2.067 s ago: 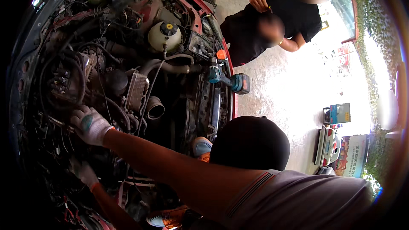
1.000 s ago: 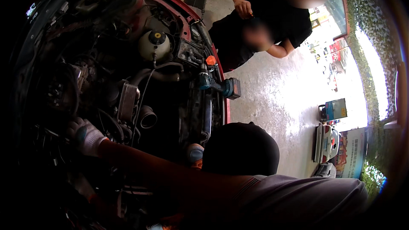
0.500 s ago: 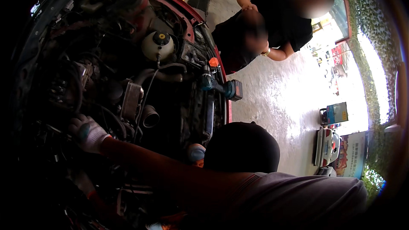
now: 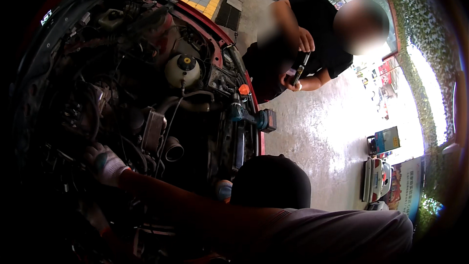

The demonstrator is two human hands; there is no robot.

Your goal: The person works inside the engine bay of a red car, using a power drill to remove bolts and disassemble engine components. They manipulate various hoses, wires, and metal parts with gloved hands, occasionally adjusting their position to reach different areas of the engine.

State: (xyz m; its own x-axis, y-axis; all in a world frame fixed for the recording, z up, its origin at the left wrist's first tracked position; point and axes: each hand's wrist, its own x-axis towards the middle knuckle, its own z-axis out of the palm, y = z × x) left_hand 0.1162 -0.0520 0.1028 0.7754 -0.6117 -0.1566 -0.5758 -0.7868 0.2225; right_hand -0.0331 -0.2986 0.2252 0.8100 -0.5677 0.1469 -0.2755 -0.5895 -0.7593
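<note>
Deep in the dark lower left of the engine bay, my left hand (image 4: 95, 213) shows dimly in a pale glove, with a reddish forearm below it. Shadow hides its fingers, so I cannot tell whether it holds anything. My right hand cannot be made out. Just above, a co-worker's white-gloved hand (image 4: 105, 164) rests among hoses and engine parts, its arm stretching across from the right. Another gloved hand (image 4: 223, 190) shows beside that co-worker's dark cap (image 4: 271, 181). A ribbed metal block (image 4: 154, 131) and an open round pipe end (image 4: 173, 149) lie beyond the reaching arm.
A teal cordless power tool (image 4: 251, 116) lies on the car's front edge near an orange cap (image 4: 244, 89). Farther back is a white fluid reservoir (image 4: 181, 72). A standing person in black (image 4: 317, 39) holds a phone-like object (image 4: 299, 72). A white car (image 4: 376, 180) is parked behind.
The view has shifted slightly, so the scene sits lower. The standing person's hands have moved apart, showing the phone-like object. A pale glove at the bottom edge has gone from sight.
</note>
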